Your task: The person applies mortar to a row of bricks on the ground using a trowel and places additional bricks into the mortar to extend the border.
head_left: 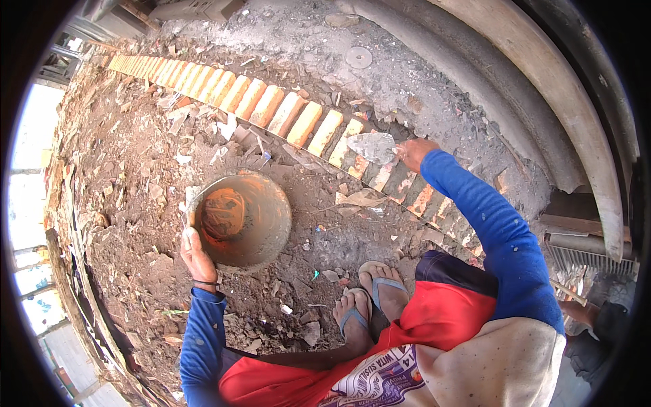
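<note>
My left hand [196, 255] grips the near-left rim of a grey bucket [277, 216], which tilts so that its inside shows. Wet reddish-brown mortar [224, 211] lies at its bottom. Out to the right, my right hand [413, 154] is closed round the handle of a trowel [372, 146]. Its mortar-smeared blade points left and lies over the row of bricks [290, 112]. The bricks stand side by side in a long line with narrow gaps. Near the blade and toward my knees, they are smeared with mortar; farther off, they look cleaner and more orange.
Broken tile and rubble cover the brown soil [135, 203]. A round grey disc [358, 57] lies beyond the bricks. Long curved panels [542, 95] bound the right side. Wooden poles [74, 271] run along the left. Another person [590, 332] is partly visible at the far right.
</note>
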Motion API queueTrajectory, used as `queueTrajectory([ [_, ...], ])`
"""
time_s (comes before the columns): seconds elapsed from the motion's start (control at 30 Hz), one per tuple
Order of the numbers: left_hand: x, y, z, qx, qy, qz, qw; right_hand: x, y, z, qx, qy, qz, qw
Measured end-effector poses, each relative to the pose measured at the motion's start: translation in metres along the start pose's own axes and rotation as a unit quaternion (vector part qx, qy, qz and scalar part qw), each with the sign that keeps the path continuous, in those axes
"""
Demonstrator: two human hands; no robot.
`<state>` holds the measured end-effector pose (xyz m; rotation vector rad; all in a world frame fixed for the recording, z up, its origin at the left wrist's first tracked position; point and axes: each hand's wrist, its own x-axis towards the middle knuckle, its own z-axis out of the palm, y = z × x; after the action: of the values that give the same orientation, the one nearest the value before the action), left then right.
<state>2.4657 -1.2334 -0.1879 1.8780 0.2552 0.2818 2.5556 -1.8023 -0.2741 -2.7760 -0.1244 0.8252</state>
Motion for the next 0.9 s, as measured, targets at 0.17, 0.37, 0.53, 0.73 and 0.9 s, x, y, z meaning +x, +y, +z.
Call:
queueTrajectory([
  [0.17,-0.004,-0.001,-0.004,-0.012,0.015,0.007,1.000,-0.019,-0.001,0.049,0.081,-0.019,0.063,0.994],
  [0.37,-0.006,-0.014,-0.018,-0.016,-0.015,-0.018,1.000,-0.077,0.018,0.079,0.194,-0.031,0.037,0.980],
  [0.53,0.002,-0.009,-0.011,-0.033,-0.054,-0.014,0.998,-0.070,0.004,0.075,0.181,0.032,0.134,0.974],
  [0.73,-0.003,0.004,-0.005,-0.036,-0.018,0.002,0.999,-0.099,0.021,0.099,0.052,-0.010,0.149,0.987],
  [0.9,0.001,0.001,-0.006,-0.018,0.005,-0.030,0.999,-0.120,0.064,0.106,0.220,0.146,0.206,0.942],
])
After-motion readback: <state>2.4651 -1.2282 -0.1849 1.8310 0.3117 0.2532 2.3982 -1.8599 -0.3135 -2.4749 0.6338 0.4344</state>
